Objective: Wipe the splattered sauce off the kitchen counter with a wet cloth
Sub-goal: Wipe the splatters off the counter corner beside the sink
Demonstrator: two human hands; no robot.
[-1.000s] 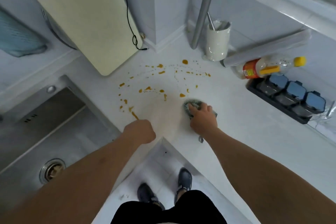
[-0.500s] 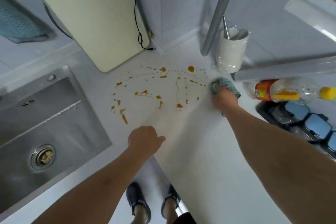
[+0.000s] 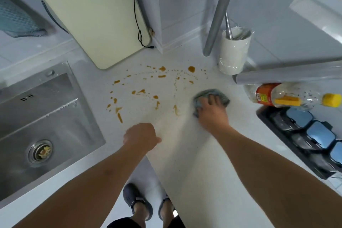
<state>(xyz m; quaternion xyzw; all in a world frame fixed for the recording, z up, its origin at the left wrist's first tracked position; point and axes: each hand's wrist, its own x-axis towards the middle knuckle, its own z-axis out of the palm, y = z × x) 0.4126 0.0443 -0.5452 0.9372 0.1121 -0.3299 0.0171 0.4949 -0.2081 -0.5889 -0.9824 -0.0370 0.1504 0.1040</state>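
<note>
Orange-brown sauce splatter (image 3: 162,76) dots the white counter (image 3: 194,153) in a wide arc, from a streak (image 3: 120,117) near the sink to a round blob (image 3: 191,69) at the back. A bunched blue-grey cloth (image 3: 223,96) lies at the right end of the splatter. My right hand (image 3: 212,113) presses down on the cloth with spread fingers. My left hand (image 3: 141,136) rests on the counter's front edge, fingers curled under, holding nothing.
A steel sink (image 3: 42,122) lies to the left. A cream cutting board (image 3: 88,15) and a black cable (image 3: 137,24) lean at the back. A white utensil cup (image 3: 234,52), a grey roll (image 3: 288,76), a lying bottle (image 3: 288,96) and a black tray of blue-lidded jars (image 3: 314,135) crowd the right.
My right hand has slid the cloth from beside the white cup toward me and a little left. My left hand has stayed at the counter edge.
</note>
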